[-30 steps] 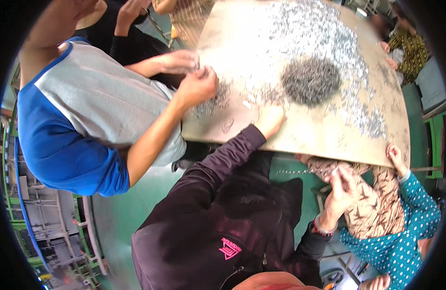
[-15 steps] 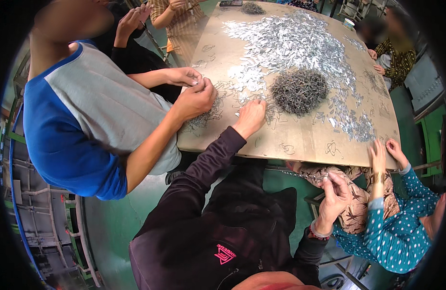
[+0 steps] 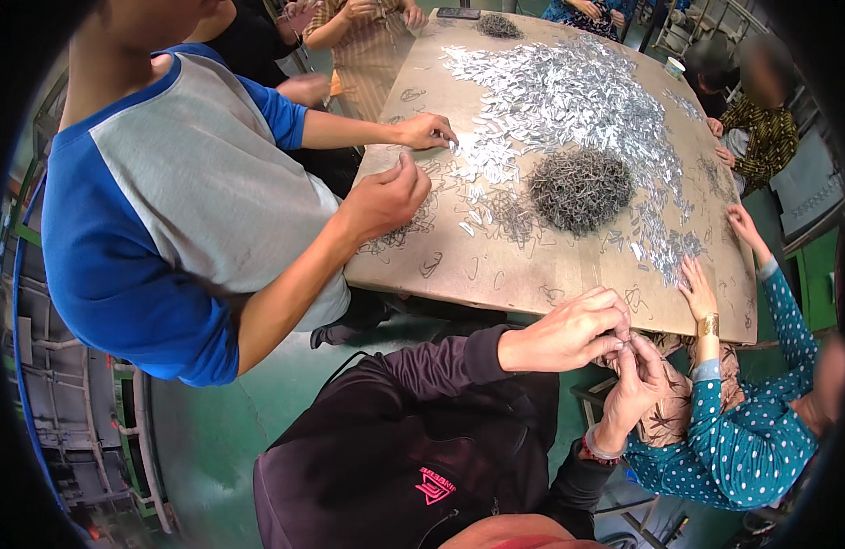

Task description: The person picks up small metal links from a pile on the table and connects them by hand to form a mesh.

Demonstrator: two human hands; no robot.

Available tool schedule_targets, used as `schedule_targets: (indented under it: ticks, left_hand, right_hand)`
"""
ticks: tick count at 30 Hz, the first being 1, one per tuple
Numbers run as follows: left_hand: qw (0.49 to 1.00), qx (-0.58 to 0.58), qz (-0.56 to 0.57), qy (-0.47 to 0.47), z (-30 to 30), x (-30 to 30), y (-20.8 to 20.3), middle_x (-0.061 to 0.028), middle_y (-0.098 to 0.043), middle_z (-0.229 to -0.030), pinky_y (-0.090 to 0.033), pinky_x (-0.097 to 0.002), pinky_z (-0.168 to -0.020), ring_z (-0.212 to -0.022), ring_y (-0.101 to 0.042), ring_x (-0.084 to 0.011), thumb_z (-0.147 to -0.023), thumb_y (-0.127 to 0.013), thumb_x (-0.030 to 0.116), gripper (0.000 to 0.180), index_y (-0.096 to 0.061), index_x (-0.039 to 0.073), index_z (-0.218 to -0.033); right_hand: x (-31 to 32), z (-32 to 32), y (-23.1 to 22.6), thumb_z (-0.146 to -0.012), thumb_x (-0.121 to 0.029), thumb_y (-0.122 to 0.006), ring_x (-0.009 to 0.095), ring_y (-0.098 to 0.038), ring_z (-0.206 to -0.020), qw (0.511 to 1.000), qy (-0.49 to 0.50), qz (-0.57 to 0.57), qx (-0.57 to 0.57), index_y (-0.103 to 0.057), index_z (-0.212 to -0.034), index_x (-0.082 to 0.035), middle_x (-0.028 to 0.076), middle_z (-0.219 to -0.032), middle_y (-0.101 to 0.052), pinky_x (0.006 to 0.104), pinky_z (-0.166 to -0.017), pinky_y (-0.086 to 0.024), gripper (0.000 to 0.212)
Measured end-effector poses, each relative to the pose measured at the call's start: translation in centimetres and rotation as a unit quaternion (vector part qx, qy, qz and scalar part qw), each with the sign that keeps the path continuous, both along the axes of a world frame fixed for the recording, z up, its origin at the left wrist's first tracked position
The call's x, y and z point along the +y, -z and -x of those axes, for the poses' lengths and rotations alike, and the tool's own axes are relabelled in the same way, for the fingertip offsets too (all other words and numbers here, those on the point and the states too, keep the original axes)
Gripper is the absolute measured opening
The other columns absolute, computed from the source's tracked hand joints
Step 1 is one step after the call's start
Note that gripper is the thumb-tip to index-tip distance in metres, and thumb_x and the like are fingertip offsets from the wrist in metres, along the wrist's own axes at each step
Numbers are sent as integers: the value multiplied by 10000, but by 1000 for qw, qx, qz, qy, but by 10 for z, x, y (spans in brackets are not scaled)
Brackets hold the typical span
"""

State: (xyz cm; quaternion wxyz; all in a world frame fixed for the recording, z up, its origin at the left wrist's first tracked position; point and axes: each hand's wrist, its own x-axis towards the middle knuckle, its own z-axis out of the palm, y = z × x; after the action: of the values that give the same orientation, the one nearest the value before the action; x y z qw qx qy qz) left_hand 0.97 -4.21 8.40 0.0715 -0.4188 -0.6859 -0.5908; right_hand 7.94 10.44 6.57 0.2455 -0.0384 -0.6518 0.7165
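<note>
My left hand (image 3: 569,331) and my right hand (image 3: 631,392) meet fingertip to fingertip just off the table's near edge. Both are closed in a pinch. Whatever lies between the fingers is too small and too covered to name. Beyond them on the brown table (image 3: 523,285) sits a round heap of small dark bent-wire pieces (image 3: 580,194). Behind and around it spreads a wide layer of small, flat silvery pieces (image 3: 578,96). Loose thin wire hooks (image 3: 512,218) lie between that heap and the left side.
At the left, a person in a blue-and-grey shirt (image 3: 203,174) works over the table edge. A person in dotted teal sleeves (image 3: 757,439) sits close on my right, one hand on the tabletop. Farther back are other people, a second wire heap (image 3: 498,26) and a cup (image 3: 674,67).
My left hand has left the tabletop by the wire heap and come back right to my right hand. The neighbour on the left has drawn their hands apart, one reaching toward the silvery pieces.
</note>
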Motion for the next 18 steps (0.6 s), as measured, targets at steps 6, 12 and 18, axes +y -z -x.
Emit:
schedule_targets:
  ticks: [6, 12, 18]
  left_hand:
    - [997, 54, -7, -61, 0, 32, -8, -142, -533, -924, -453, -393, -753, -890, -528, -326, -745, -610, 7, 116, -559, 7, -849]
    - [989, 113, -91, 34, 25, 33, -39, -106, -595, -812, -468, -368, -704, -749, -573, -301, -773, -588, 83, 107, -615, 34, -863]
    - [922, -25, -194, 335, 15, 89, -102, -71, -631, -813, -485, -224, -629, -721, -602, -104, -869, -580, 43, 88, -611, -27, -911]
  right_hand:
    - [16, -8, -13, -795, 67, -633, 153, -616, -722, 992, 85, -87, -22, -629, -975, 71, 100, -887, -650, 242, -664, -515, 180]
    - [6, 1, -44, -799, 57, -639, 127, -608, -771, 987, 102, -116, 45, -626, -1022, 95, 100, -914, -651, 239, -727, -500, 226]
    - [55, -22, -97, -823, 17, -617, 74, -580, -603, 961, 148, -87, 216, -635, -976, 25, 65, -774, -651, 171, -527, -437, 154]
